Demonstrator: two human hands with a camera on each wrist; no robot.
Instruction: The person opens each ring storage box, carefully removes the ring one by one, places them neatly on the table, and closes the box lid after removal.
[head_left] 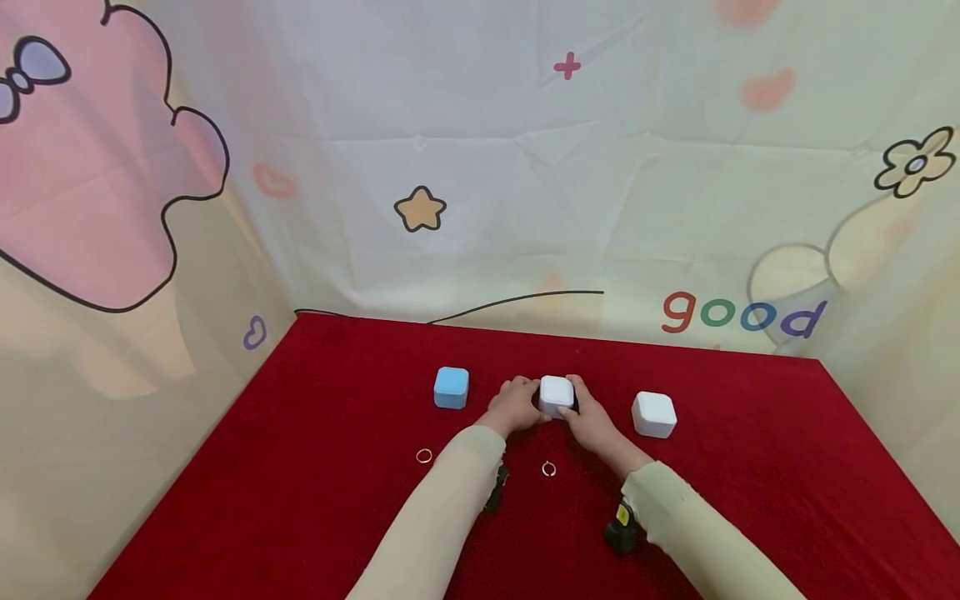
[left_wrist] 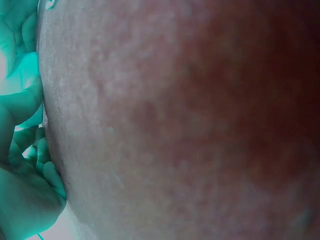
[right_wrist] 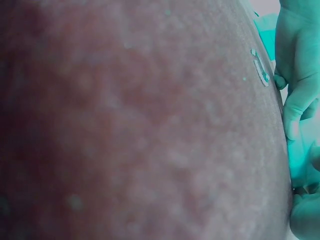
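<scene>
Cube (head_left: 557, 394) in left grip (head_left: 516, 403), right grip (head_left: 591, 423), lettering (head_left: 743, 316) in head view only

Red cloth (head_left: 315, 500) bears three cubes (head_left: 557, 392) (head_left: 452, 387) (head_left: 654, 413), two rings (head_left: 424, 462) (head_left: 549, 475).

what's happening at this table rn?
A person has both hands on the middle white box: the right hand grips it from the right, and the left hand curls in at its left side. That box sits between a light blue box and another white box, both untouched. Two rings, one gold-toned and one silvery, lie nearer the person on the red cloth.
</scene>
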